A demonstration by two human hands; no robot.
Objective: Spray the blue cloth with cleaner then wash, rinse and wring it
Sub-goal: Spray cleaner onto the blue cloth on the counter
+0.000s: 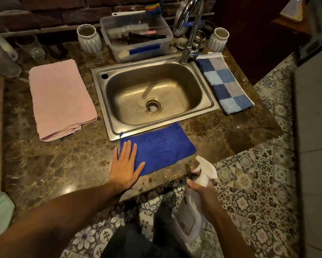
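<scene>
The blue cloth (162, 146) lies flat on the marble counter, just in front of the steel sink (152, 94). My left hand (125, 166) presses flat on the cloth's left end, fingers straight and spread. My right hand (203, 190) grips the neck of a white spray bottle (195, 205) off the counter's front edge. The bottle's nozzle points toward the cloth's right corner. The tap (191, 32) stands at the sink's back right; a thin stream of water seems to fall toward the drain.
A folded pink towel (61, 99) lies left of the sink. A blue checked towel (225, 82) lies to its right. Behind the sink stand a clear plastic tub (137, 38) of brushes and two white ribbed jars (88, 38). Patterned floor tiles show below the counter edge.
</scene>
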